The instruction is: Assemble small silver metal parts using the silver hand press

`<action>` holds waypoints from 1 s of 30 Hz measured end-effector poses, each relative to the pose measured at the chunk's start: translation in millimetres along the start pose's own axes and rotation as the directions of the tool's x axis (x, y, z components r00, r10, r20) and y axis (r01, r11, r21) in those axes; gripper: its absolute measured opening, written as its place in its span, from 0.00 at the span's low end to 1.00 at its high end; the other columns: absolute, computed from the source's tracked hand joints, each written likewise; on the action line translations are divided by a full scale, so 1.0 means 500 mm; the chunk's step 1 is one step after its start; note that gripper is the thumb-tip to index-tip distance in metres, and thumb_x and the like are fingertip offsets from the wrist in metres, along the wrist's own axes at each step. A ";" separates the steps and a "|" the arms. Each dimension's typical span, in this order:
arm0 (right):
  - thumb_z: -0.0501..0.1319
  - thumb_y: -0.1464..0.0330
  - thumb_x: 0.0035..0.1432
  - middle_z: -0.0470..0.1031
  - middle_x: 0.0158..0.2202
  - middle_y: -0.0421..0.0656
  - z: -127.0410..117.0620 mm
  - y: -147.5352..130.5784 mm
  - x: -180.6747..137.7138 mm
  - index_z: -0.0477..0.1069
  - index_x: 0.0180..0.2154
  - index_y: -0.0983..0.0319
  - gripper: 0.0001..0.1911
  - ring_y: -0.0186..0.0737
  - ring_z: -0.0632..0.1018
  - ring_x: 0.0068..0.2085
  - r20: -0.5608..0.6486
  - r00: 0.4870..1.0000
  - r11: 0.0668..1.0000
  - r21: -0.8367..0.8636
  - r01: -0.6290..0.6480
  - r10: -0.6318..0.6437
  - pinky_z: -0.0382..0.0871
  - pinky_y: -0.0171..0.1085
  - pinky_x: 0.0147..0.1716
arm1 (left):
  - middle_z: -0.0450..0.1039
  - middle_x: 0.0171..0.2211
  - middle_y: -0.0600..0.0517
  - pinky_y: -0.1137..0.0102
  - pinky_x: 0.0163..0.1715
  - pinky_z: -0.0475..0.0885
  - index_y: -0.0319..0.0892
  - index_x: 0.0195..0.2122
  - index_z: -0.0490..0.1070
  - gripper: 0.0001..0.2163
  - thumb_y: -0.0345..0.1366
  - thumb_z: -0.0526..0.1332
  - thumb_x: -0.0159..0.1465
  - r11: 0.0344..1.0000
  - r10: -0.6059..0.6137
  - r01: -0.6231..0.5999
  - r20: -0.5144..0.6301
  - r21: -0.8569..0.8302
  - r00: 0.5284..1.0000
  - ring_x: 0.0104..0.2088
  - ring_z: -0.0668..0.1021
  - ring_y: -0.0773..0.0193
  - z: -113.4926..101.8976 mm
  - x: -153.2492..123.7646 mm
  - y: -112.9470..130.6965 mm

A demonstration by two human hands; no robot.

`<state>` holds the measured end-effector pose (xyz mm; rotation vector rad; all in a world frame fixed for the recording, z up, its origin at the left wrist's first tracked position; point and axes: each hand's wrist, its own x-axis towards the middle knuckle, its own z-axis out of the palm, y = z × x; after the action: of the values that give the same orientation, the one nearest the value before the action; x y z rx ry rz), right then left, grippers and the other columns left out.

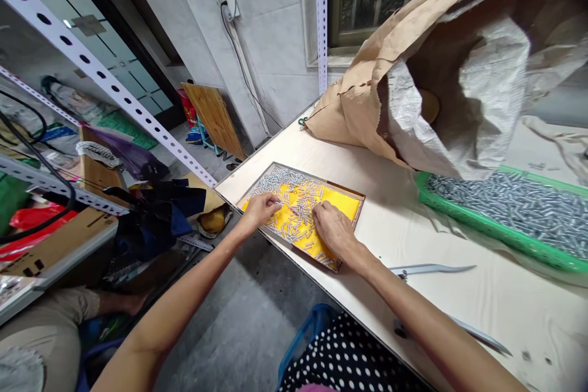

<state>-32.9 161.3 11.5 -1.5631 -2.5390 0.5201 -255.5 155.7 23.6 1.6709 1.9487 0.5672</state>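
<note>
A shallow wooden-framed tray with a yellow floor (346, 202) lies at the near left edge of the pale table (459, 294). Many small silver metal pins (294, 196) are scattered and lined up in it. My left hand (260, 209) rests on the tray's near left side, fingers curled in a pinch on a pin or two. My right hand (334, 229) lies over the tray's near right part, fingers bent down onto the pins; what is under them is hidden.
A green tray (463, 211) heaped with silver pins sits to the right, under a big torn brown paper sack (441, 73). Metal tweezers-like tools (432, 269) lie on the table near my right arm. Perforated shelving (92, 67) and clutter fill the left.
</note>
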 end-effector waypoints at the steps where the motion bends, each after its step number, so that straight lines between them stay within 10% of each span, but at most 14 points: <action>1: 0.49 0.70 0.68 0.73 0.45 0.50 0.000 0.001 0.005 0.71 0.46 0.62 0.14 0.45 0.74 0.44 -0.016 1.000 1.000 0.018 0.005 -0.004 0.62 0.39 0.39 | 0.74 0.23 0.54 0.74 0.26 0.65 0.37 0.36 0.76 0.08 0.34 0.62 0.58 1.000 -0.017 0.017 -0.007 0.008 1.000 0.24 0.75 0.66 -0.005 -0.003 -0.005; 7: 0.58 0.62 0.64 0.70 0.50 0.49 0.004 -0.015 0.053 0.71 0.51 0.56 0.15 0.48 0.69 0.50 -0.066 0.962 0.964 0.022 0.266 -0.264 0.63 0.41 0.44 | 0.74 0.25 0.53 0.73 0.29 0.65 0.37 0.40 0.78 0.10 0.30 0.63 0.56 0.986 0.009 -0.005 -0.021 0.167 1.000 0.27 0.74 0.65 -0.002 -0.013 -0.007; 20: 0.62 0.67 0.60 0.71 0.47 0.51 0.020 0.008 0.041 0.74 0.44 0.63 0.10 0.47 0.70 0.48 -0.108 0.970 0.973 0.060 0.223 -0.216 0.64 0.41 0.46 | 0.71 0.40 0.48 0.70 0.39 0.69 0.43 0.45 0.77 0.09 0.35 0.60 0.65 0.848 0.341 -0.364 0.129 0.386 0.931 0.40 0.75 0.61 0.054 -0.017 0.036; 25: 0.58 0.69 0.64 0.75 0.43 0.49 0.038 0.009 0.039 0.74 0.44 0.64 0.10 0.42 0.73 0.44 -0.258 0.953 0.910 0.335 0.245 -0.162 0.65 0.38 0.45 | 0.75 0.33 0.49 0.71 0.38 0.70 0.39 0.34 0.77 0.04 0.33 0.62 0.63 0.950 0.267 -0.265 0.015 0.166 0.964 0.36 0.76 0.62 0.058 -0.014 0.045; 30: 0.61 0.66 0.61 0.78 0.32 0.42 0.045 -0.012 0.030 0.76 0.33 0.62 0.07 0.37 0.75 0.33 -0.286 0.958 0.687 0.691 0.224 -0.025 0.66 0.35 0.36 | 0.69 0.18 0.58 0.75 0.23 0.68 0.38 0.34 0.76 0.04 0.29 0.61 0.61 0.934 -0.080 0.129 0.156 -0.332 0.984 0.19 0.72 0.69 0.068 -0.052 0.071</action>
<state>-51.0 167.0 -8.8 -1.0544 -1.8532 1.0571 -203.7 135.4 21.5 1.3443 1.7126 0.6837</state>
